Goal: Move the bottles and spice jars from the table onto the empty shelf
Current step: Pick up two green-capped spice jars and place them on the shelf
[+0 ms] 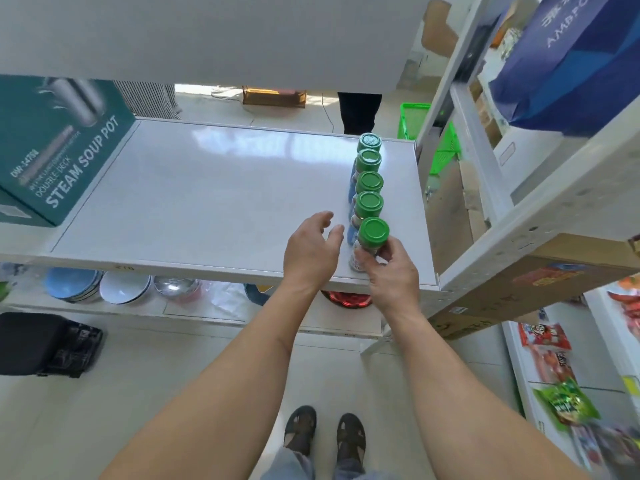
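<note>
Several green-lidded spice jars stand in a row along the right side of the white shelf (pixel 194 195), running from back (pixel 370 142) to front. My right hand (pixel 389 271) grips the nearest jar (pixel 373 233) at the shelf's front edge, fingers curled round its body. My left hand (pixel 313 249) hovers just left of that jar with relaxed fingers, holding nothing. The jars' labels are mostly hidden from above.
A teal steam soup pot box (pixel 59 147) fills the shelf's left end. Bowls (pixel 124 287) sit on the lower shelf. A green basket (pixel 429 140) stands behind the shelf frame. To the right are cardboard boxes (pixel 540 289) and snack packets (pixel 543 341). A black bag (pixel 38 344) lies on the floor.
</note>
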